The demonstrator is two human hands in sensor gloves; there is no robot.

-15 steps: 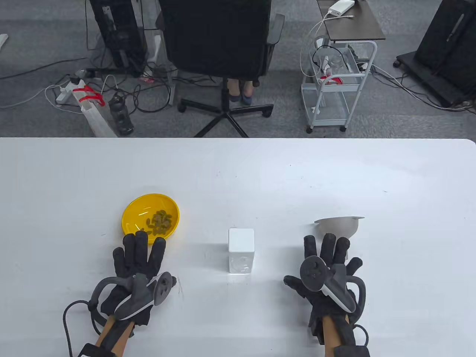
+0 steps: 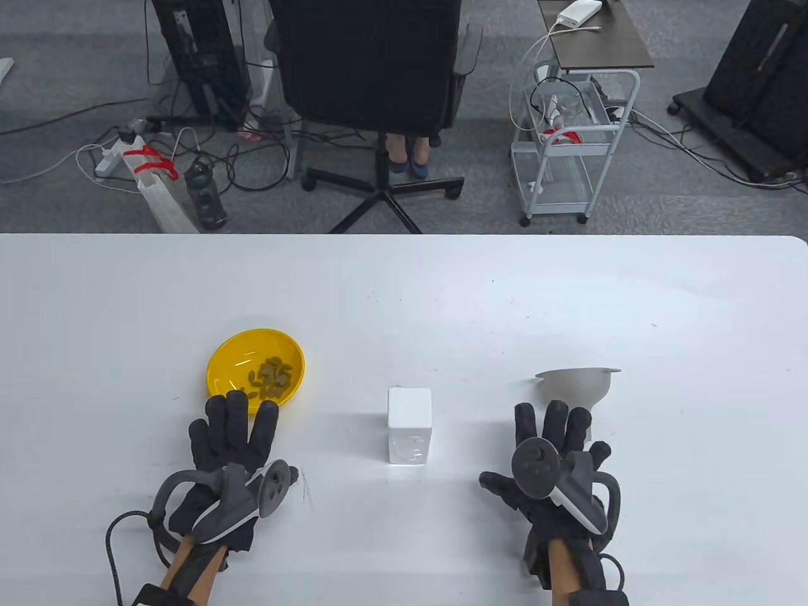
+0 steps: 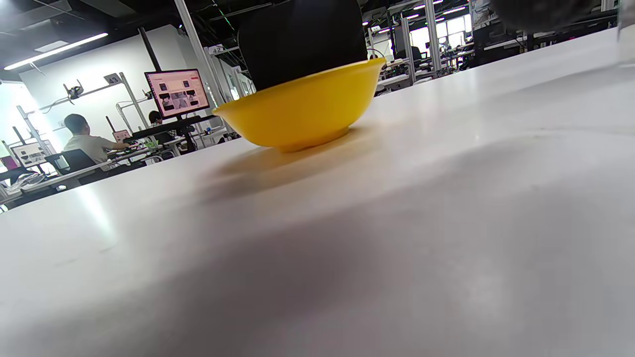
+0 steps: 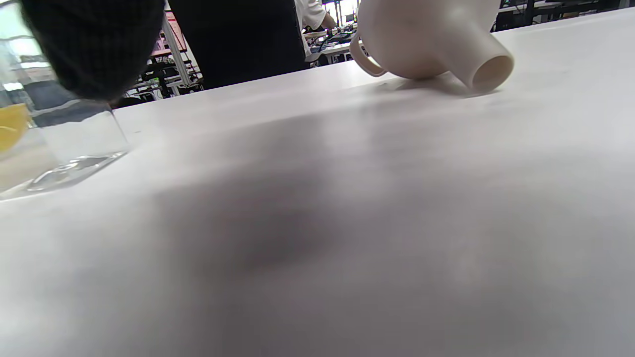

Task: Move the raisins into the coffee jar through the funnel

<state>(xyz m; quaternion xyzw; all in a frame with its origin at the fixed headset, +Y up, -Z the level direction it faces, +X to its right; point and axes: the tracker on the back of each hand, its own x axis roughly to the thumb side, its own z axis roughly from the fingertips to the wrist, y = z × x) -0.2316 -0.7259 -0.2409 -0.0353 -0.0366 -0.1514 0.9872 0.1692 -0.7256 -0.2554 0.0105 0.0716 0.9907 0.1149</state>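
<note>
Nearest the bench's (image 2: 404,284) front edge, the left hand (image 2: 230,467) is lying flat toward the left corner, its grip spread and holding nothing, fingertips stopping just short of the yellow bowl (image 2: 255,371). Toward the front right corner the right hand (image 2: 555,470) is resting the same way, its grip spread and empty, fingers pointing at the funnel (image 2: 577,388).

Between the hands and a little farther in, the coffee jar (image 2: 409,424) is standing upright by itself, well apart from both; the right wrist view is showing it as clear glass. That central spot probably suits a pour from either side.

Farther in on the left, the bowl is sitting upright with the raisins (image 2: 270,377) gathered in it, none yet transferred. On the right, the funnel is lying on its side, spout (image 4: 488,67) aimed back toward the front edge, likely for an easy pickup.

Judging by this layout, the task is only starting, each hand lining up with its own item.
</note>
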